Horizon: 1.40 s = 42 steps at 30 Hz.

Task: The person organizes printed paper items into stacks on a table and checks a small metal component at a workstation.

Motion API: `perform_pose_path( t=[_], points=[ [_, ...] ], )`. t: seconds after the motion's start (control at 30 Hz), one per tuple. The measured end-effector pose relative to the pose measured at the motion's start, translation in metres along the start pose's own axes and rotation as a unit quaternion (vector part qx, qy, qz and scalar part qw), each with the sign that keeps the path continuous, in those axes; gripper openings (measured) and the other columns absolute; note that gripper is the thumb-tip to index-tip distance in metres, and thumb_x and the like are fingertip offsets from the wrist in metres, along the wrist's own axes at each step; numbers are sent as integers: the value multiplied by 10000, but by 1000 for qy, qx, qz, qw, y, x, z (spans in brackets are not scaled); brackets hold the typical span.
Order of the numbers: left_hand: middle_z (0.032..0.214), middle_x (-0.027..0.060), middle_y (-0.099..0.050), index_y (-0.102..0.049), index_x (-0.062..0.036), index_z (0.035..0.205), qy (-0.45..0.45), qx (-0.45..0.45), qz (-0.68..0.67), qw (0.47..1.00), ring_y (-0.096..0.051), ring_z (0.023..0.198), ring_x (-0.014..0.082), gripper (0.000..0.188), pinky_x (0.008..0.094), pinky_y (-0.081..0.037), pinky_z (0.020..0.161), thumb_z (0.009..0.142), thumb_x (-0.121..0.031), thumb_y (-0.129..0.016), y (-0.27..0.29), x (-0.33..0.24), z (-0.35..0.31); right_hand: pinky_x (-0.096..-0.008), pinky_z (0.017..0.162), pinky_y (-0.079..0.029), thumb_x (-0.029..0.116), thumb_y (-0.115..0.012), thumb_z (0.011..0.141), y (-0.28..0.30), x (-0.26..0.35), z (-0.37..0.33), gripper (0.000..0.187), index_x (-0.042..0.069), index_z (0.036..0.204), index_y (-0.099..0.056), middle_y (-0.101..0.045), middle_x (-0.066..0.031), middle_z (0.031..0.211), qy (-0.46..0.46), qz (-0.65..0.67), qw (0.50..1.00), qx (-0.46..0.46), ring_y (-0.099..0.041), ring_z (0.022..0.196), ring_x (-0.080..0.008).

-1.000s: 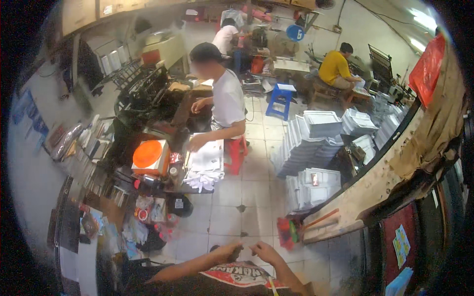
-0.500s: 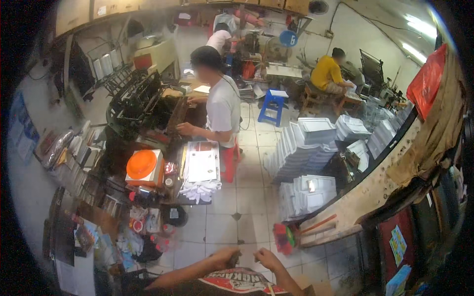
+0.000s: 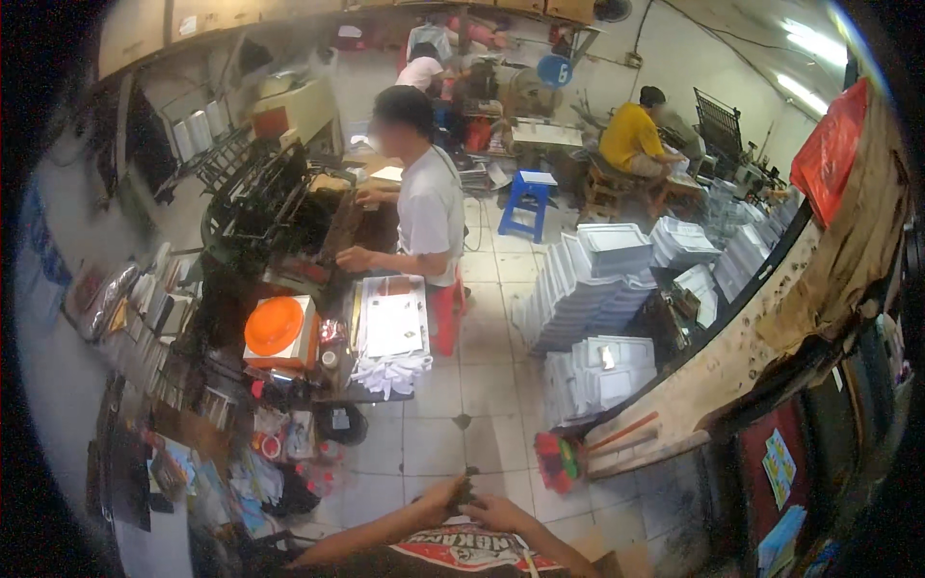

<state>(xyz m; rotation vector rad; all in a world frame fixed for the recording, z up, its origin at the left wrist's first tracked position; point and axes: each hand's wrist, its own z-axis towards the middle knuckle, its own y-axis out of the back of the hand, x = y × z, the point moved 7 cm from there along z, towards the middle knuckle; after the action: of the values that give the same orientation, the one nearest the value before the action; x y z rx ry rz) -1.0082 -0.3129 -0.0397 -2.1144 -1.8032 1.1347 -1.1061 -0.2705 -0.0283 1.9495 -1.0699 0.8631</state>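
My left hand [image 3: 444, 498] is in front of my body near the lower edge, its fingers bent together. My right hand [image 3: 494, 512] meets it from the right, fingertips at or very near the left hand's fingers. Both look closed in a pinch. Whatever may be between them is too small to make out. Below the hands, a red, black and white printed piece [image 3: 467, 545] lies across my front.
Ahead runs a tiled floor aisle [image 3: 487, 385]. Paper stacks [image 3: 588, 289] and a wooden-edged bench [image 3: 708, 395] stand right. Left are a table with papers [image 3: 393, 323], an orange round lid [image 3: 274, 326] and a machine [image 3: 260, 207]. A person in white [image 3: 426, 202] works there; others sit farther back.
My right hand has moved left and now meets my left hand; a gap was between them before. The view has shifted slightly. The person in white has stayed at the machine.
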Motion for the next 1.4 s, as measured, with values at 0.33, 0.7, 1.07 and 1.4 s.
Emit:
perform_pose_path(
  t=[0.33,0.7,1.07,1.4],
  points=[
    [997,122,-594,-455,-37,1220,23,68,36,997,-564,957,217,498,378,-452,833,953,-447,-367,-1,27,19,-390,800,-474,435,-473,880,-21,-41,14,488,17,1108,-580,-655,-185,938,-40,-4,999,21,-631,876,-310],
    [1120,147,-586,-458,4,1273,-106,11,370,923,-534,1071,215,528,324,-403,946,872,-309,-599,-8,-4,19,-312,710,-500,317,-562,893,1,-44,-6,383,-1,1105,-549,-661,-107,904,-29,160,987,-12,-631,774,-176],
    [1214,179,-545,-418,34,1297,-149,65,371,914,-529,1102,243,555,342,-438,923,840,-191,-638,-23,-10,22,-271,609,-489,287,-597,868,19,-40,-18,320,24,1049,-575,-655,-72,876,-22,138,990,-37,-617,732,-136],
    [1109,123,-595,-451,8,1273,-145,56,327,932,-569,1001,195,512,322,-466,874,843,-183,-654,-23,-4,26,-258,588,-466,264,-606,861,24,-38,-25,288,29,1028,-590,-652,-60,858,-45,169,984,-20,-592,693,-121]
  ],
)
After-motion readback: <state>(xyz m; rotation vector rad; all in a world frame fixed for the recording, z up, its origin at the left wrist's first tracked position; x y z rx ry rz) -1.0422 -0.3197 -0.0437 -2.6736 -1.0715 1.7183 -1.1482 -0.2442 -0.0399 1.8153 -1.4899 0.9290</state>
